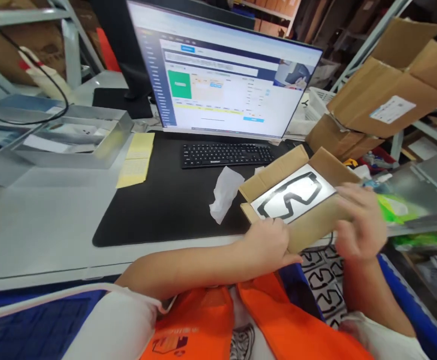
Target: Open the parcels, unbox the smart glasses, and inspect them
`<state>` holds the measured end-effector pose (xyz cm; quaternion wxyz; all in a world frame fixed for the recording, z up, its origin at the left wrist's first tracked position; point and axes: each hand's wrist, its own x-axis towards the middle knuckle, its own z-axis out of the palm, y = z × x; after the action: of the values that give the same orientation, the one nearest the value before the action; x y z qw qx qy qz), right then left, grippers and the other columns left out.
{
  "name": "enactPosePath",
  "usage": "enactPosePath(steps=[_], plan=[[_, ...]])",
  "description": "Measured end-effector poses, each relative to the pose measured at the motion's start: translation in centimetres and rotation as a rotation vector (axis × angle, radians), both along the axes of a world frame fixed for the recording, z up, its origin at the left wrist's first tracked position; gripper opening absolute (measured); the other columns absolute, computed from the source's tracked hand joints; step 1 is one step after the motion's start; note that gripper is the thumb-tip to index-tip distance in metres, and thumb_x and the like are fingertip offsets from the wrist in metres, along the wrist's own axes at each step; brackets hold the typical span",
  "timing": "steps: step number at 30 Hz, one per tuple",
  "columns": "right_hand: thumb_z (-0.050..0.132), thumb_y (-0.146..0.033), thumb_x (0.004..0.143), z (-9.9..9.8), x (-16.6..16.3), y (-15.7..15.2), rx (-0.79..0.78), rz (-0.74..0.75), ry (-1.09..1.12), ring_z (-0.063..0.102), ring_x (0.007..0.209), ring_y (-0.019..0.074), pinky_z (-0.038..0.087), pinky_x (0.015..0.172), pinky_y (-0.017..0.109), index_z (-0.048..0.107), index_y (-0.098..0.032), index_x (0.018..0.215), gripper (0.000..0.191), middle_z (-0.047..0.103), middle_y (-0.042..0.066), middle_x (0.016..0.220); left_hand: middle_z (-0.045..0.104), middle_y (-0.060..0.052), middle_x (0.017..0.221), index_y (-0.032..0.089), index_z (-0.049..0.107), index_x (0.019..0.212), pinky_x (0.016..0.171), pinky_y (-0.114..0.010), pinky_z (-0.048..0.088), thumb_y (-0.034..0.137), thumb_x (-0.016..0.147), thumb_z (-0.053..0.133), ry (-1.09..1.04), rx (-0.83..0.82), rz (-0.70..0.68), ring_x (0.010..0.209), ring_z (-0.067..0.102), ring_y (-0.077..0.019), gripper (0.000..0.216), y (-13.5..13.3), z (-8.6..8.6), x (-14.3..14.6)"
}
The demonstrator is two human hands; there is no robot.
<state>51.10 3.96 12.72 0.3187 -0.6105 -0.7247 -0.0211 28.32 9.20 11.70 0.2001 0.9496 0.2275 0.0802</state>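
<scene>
An open brown cardboard box [312, 225] is tilted at the desk's front edge, its flaps standing up. Inside lies a flat white packet [307, 201] printed with a thick black goggle-shaped outline. My left hand [269, 245] is closed on the box's near left corner, fingers curled over the edge and thumb pointing right. At the right end of the box is my right hand [363, 220], blurred by motion, its fingertips by the upper edge; whether it grips the cardboard cannot be made out. A crumpled white paper [226, 194] rests left of the box on the black desk mat [158, 200].
Behind the mat stand a keyboard [226, 154] and a lit monitor [222, 75]. Yellow slips [136, 159] and a grey open box [109, 145] are on the left. Cardboard cartons [387, 100] are stacked at right. Below my right arm, a blue crate [402, 295] holds several goggle-printed packets [323, 280].
</scene>
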Motion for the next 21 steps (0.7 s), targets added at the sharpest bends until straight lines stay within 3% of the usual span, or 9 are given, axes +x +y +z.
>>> enactPosePath(steps=[3, 7, 12, 16, 21], plan=[[0.061, -0.030, 0.091, 1.0, -1.1, -0.8, -0.003, 0.100, -0.265, 0.061, 0.126, 0.0355, 0.026, 0.118, 0.066, 0.070, -0.032, 0.121, 0.031, 0.071, 0.007, 0.126, 0.067, -0.017, 0.099, 0.008, 0.069, 0.103, 0.084, -0.044, 0.052, 0.068, 0.096, 0.047, -0.044, 0.081, -0.037, 0.094, 0.064, -0.0321, 0.065, 0.5, -0.2, 0.2], [0.056, -0.029, 0.097, -0.6, 0.0, 0.1, -0.082, 0.098, -0.320, 0.065, 0.114, 0.0288, 0.042, 0.105, 0.053, 0.073, -0.025, 0.106, 0.020, 0.072, 0.009, 0.121, 0.065, -0.014, 0.113, 0.013, 0.067, 0.107, 0.101, -0.047, 0.044, 0.035, 0.108, 0.034, -0.167, 0.185, -0.075, 0.109, 0.059, -0.0281, 0.040, 2.7, -1.2, -1.2], [0.051, -0.026, 0.101, -1.4, 1.1, -0.1, -0.159, 0.114, -0.279, 0.066, 0.103, 0.0241, 0.038, 0.106, 0.049, 0.070, -0.022, 0.107, 0.020, 0.074, 0.007, 0.108, 0.062, -0.013, 0.126, 0.018, 0.062, 0.125, 0.118, -0.050, 0.029, 0.046, 0.104, 0.045, -0.235, 0.269, -0.126, 0.135, 0.046, -0.0312, 0.039, 4.8, -2.7, -1.4], [0.050, -0.030, 0.102, 0.5, -1.5, -0.3, -0.262, 0.173, -0.354, 0.063, 0.096, 0.0231, 0.040, 0.097, 0.044, 0.070, -0.020, 0.097, 0.023, 0.073, 0.007, 0.099, 0.063, -0.012, 0.110, 0.017, 0.068, 0.108, 0.108, -0.048, 0.037, 0.051, 0.100, 0.050, -0.186, 0.315, -0.177, 0.110, 0.057, -0.0286, 0.039, 5.7, -3.2, -0.3], [0.051, -0.033, 0.102, 1.9, -4.3, -0.1, -0.394, 0.160, -0.435, 0.060, 0.091, 0.0227, 0.035, 0.100, 0.045, 0.068, -0.020, 0.085, 0.027, 0.070, 0.005, 0.089, 0.067, -0.008, 0.093, 0.017, 0.066, 0.088, 0.091, -0.042, 0.041, 0.057, 0.098, 0.048, -0.252, 0.280, -0.249, 0.090, 0.058, -0.0229, 0.045, 6.6, -4.1, 0.5]])
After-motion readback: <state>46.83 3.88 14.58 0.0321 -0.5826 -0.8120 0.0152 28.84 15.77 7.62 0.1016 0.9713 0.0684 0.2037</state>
